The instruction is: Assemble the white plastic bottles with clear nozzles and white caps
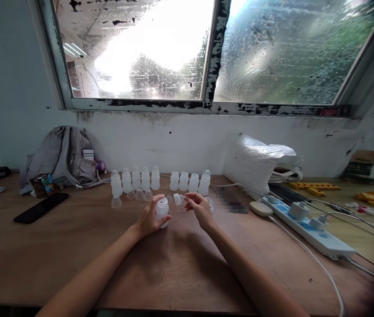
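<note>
My left hand (150,215) is wrapped round a small white plastic bottle (162,210) that stands upright on the wooden table (180,264). Just to its right, my right hand (199,207) pinches a small white cap (178,198) a little above and beside the bottle's neck. Behind my hands runs a row of several more white bottles (155,179), some with clear caps on. Several clear caps (116,202) lie on the table in front of the row's left part.
A grey backpack (62,156) and a small carton (42,184) sit at the back left, with a black phone (41,208) nearer. A white plastic bag (258,163), a white power strip (309,226) with plugged chargers and cables, and yellow parts (314,186) lie on the right.
</note>
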### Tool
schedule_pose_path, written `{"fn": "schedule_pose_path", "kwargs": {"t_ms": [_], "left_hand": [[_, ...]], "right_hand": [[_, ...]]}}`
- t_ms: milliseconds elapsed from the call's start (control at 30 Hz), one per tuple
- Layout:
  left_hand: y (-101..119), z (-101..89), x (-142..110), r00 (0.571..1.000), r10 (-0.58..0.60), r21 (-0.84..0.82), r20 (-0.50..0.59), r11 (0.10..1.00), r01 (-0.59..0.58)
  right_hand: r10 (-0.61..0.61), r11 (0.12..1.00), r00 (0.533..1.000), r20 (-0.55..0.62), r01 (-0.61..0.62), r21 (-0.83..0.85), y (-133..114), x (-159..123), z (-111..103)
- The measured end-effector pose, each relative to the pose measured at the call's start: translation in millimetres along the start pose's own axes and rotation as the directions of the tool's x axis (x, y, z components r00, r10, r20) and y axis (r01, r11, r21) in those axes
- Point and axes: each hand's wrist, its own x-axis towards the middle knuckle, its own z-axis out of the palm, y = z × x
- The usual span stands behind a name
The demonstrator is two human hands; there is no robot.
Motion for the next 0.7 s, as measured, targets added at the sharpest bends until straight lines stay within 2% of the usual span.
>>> {"fn": "schedule_pose_path", "kwargs": {"t_ms": [100,167,233,400,567,700], "left_hand": [[-3.4,12.6,-3.2,0.983,-0.180,-0.077,-0.015,0.981,0.179],[-4.8,17.5,-4.6,0.954,-0.294,-0.095,0.063,0.950,0.299],[-5.0,18.1,-5.2,0.934,-0.336,-0.092,0.124,0.933,0.348],[-2.7,7.7,-3.1,0.970,-0.237,0.017,0.060,0.972,0.236],[-5.0,-1.9,-1.6,0.966,-0.256,0.054,-0.046,0.965,0.258],[-6.4,-5.6,-1.9,0.981,-0.190,0.099,-0.049,0.976,0.194]], "right_hand": [[0.065,0.991,0.998,0.014,-0.066,0.114,-4.9,-2.4,2.4],[0.081,0.987,0.996,0.029,-0.084,0.137,-6.2,-4.1,4.3],[0.086,0.985,0.995,0.049,-0.092,0.143,-7.1,-5.5,6.0],[0.104,0.978,0.993,0.057,-0.112,0.177,-11.4,-7.3,7.8],[0.096,0.983,0.994,0.059,-0.104,0.151,-13.0,-8.1,7.1],[0.098,0.986,0.993,0.067,-0.106,0.126,-9.2,-7.1,6.2]]}}
